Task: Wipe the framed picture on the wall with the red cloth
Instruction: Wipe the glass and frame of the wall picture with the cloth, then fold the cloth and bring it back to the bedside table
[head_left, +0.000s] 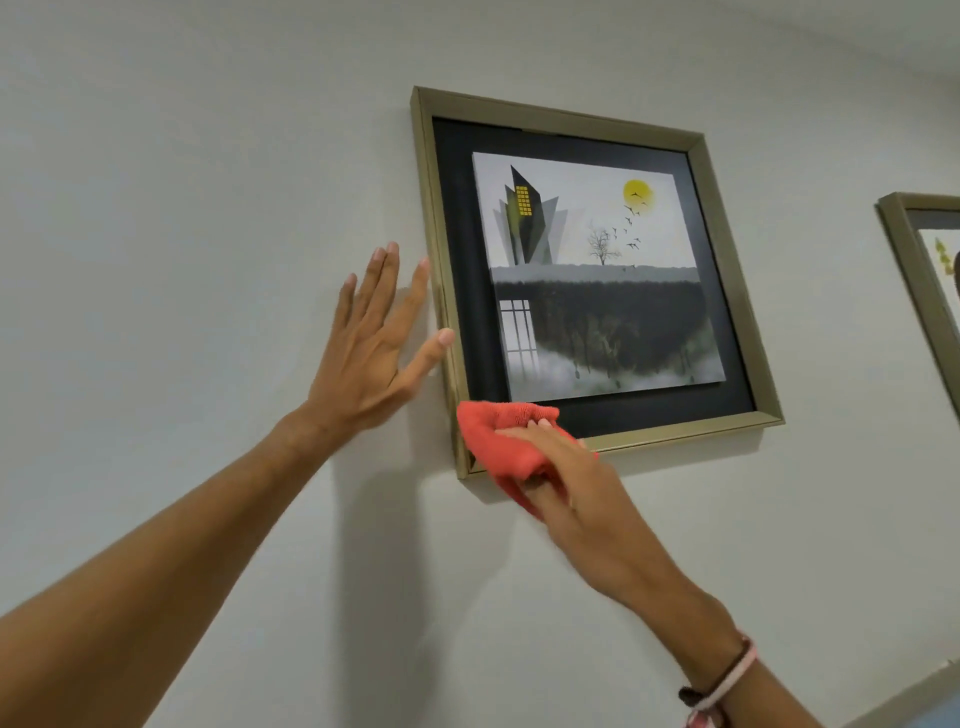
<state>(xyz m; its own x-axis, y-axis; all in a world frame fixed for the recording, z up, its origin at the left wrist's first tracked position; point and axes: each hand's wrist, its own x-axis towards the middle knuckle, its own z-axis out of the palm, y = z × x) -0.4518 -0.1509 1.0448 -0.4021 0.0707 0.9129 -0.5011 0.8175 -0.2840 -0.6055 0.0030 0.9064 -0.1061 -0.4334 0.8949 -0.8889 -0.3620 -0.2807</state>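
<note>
A framed picture (566, 124) with a dull gold frame and black mount hangs on the white wall; its print shows a dark building, a yellow sun and birds. My right hand (576, 488) holds a red cloth (498, 436) bunched against the frame's lower left corner, covering part of the bottom rail. My left hand (374, 353) lies flat on the wall beside the frame's left rail, fingers spread, thumb and forefinger touching the rail.
A second gold-framed picture (909, 270) hangs to the right, cut off by the image edge. Bare white wall (182, 208) surrounds both frames. Bracelets (722, 686) sit on my right wrist.
</note>
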